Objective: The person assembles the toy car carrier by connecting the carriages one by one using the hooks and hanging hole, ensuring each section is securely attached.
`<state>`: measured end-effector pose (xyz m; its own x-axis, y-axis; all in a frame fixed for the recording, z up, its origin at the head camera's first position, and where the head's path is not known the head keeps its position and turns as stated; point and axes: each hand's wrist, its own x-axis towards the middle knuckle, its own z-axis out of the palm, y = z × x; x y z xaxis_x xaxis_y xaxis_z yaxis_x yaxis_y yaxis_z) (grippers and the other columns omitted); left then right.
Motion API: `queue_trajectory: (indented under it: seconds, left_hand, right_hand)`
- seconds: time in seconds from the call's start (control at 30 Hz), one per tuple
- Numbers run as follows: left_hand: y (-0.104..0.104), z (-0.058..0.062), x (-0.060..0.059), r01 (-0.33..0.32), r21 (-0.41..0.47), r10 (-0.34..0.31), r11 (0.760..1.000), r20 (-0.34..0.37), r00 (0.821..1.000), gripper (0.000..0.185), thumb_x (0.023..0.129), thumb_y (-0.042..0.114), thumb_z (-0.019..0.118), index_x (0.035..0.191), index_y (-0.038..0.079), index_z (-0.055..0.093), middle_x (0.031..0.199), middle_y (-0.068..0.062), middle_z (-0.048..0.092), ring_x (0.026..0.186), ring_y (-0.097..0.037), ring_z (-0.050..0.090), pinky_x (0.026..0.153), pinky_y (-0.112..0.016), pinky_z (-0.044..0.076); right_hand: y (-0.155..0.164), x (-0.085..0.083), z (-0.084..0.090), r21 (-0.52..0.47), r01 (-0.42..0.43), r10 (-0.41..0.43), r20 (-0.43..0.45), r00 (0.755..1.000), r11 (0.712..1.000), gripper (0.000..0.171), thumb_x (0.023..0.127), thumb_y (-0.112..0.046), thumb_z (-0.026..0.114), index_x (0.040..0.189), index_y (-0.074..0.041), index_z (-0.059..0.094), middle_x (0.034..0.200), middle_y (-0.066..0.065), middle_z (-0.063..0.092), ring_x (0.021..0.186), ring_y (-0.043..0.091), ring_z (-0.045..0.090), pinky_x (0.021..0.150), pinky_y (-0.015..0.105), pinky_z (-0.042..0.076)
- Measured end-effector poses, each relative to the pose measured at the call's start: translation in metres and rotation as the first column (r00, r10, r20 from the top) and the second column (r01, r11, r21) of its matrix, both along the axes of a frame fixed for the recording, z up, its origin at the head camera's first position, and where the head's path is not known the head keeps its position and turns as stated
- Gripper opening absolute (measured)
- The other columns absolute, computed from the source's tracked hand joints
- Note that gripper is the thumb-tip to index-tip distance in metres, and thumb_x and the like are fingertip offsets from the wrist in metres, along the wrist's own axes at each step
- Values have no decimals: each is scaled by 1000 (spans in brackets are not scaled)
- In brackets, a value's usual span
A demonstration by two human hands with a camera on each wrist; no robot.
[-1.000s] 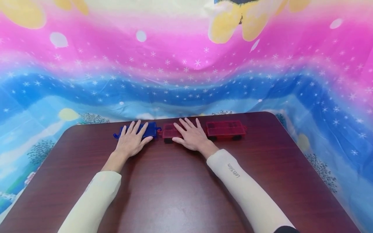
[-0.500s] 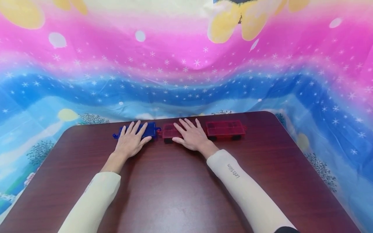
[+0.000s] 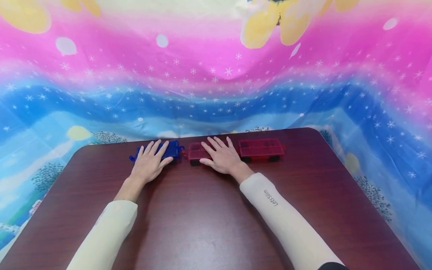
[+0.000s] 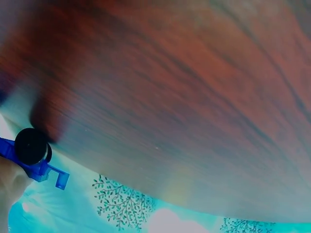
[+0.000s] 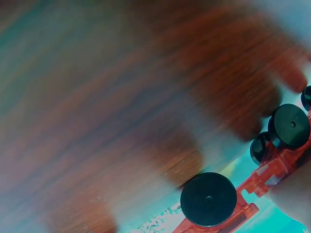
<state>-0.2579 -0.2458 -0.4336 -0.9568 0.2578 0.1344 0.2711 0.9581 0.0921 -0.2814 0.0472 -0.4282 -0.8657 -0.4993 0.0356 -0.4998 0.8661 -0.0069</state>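
Hands flat, fingers straight: left hand (image 3: 148, 165) presses blue car (image 3: 171, 149), right hand (image 3: 221, 157) presses middle red car (image 3: 195, 152). Second red car (image 3: 260, 147) sits just right of it on table (image 3: 202, 221).

This looks like a makeshift play or recording corner in a home rather than a workplace: a dark wood-grain tabletop (image 3: 209, 217) with rounded corners stands against a bright children's cloth backdrop (image 3: 216, 75) that hangs just beyond the hands, printed with pink and blue bands, white stars, small trees and yellow cartoon shapes. The cloth drapes down around the far edge and both sides of the tabletop, hiding whatever room lies behind it. Translucent plastic toy wagons, one blue wagon (image 3: 170, 149) and red wagons (image 3: 260, 147), lie in a row under and beside the hands.
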Motion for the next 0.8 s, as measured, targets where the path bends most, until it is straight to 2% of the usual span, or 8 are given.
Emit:
queue_trajectory:
  seconds: [0.2, 0.43, 0.8]
  left_hand:
    - [-3, 0, 2, 26, -6, -26, 1000, -4, 1000, 72, 93, 65, 26, 152, 26, 13, 156, -13, 18, 144, -37, 14, 113, -61, 10]
    - [0, -2, 3, 82, -70, -84, 994, -20, 996, 68, 94, 62, 28, 151, 26, 17, 156, -11, 21, 143, -36, 17, 113, -60, 12]
    - [1, 2, 7, 71, -65, -70, 995, 9, 997, 70, 94, 63, 29, 151, 24, 18, 156, -14, 20, 143, -37, 15, 112, -62, 10]
  right_hand:
    - [0, 0, 0, -8, -4, 4, 0, 1000, 1000, 75, 88, -73, 20, 151, -34, 11, 158, -2, 14, 146, 23, 13, 115, 58, 4]
    - [1, -1, -1, -10, 1, -1, -2, 1000, 1000, 75, 88, -74, 20, 151, -33, 12, 159, -2, 13, 146, 22, 13, 115, 58, 4]
    - [2, 0, 1, -18, -8, 8, 5, 1000, 1000, 76, 87, -74, 20, 151, -33, 13, 158, -1, 15, 146, 23, 13, 115, 58, 5]
